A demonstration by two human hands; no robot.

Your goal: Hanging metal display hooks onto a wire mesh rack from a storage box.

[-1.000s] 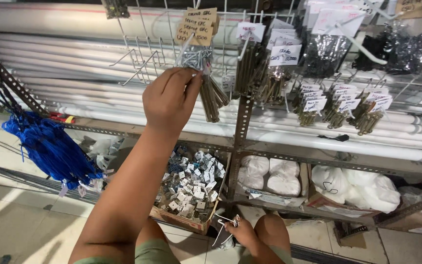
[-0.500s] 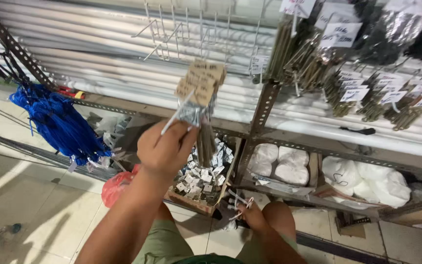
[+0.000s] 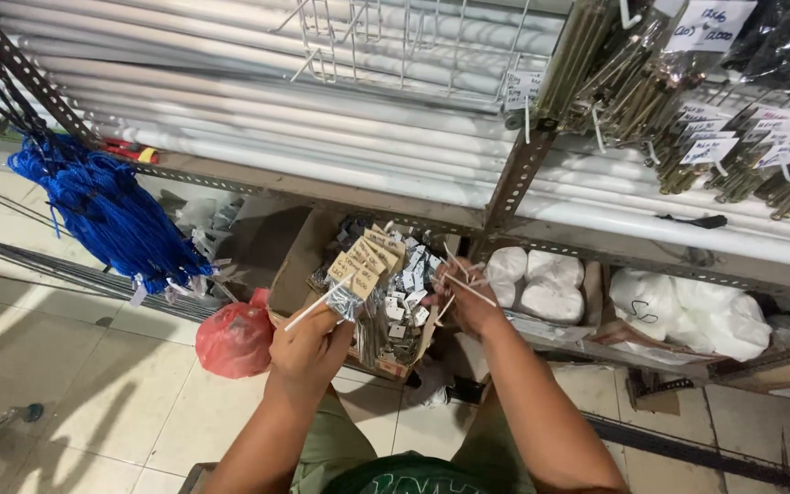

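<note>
The left hand (image 3: pixel 308 343) is closed around a white metal display hook (image 3: pixel 314 306) that carries a bundle of clear plastic bags with brown cardboard tags (image 3: pixel 365 261); the bundle hangs just above and to the right of that hand, over an open cardboard box of small tagged hardware packets (image 3: pixel 401 302). The right hand (image 3: pixel 466 302) is closed on several thin white rods or ties (image 3: pixel 464 284), fanned out loosely between the fingers; exactly how many cannot be told.

Risks noted:
- The hook is gripped at its near end only, so the weight sits at the far end. A tilt downward may let the bags slide off into the box beyond the hands.
- The fanned rods in the right hand look loosely pinched; one may drop to the tiled floor (image 3: pixel 121 412) below both hands.
- A red plastic bag (image 3: pixel 235 340) lies on the floor just left of the left hand, beside a hanging bundle of blue cord (image 3: pixel 107 215); either may snag the hook's tip if it swings left.
- Both hands are occupied, leaving none free to catch a slip.
</note>
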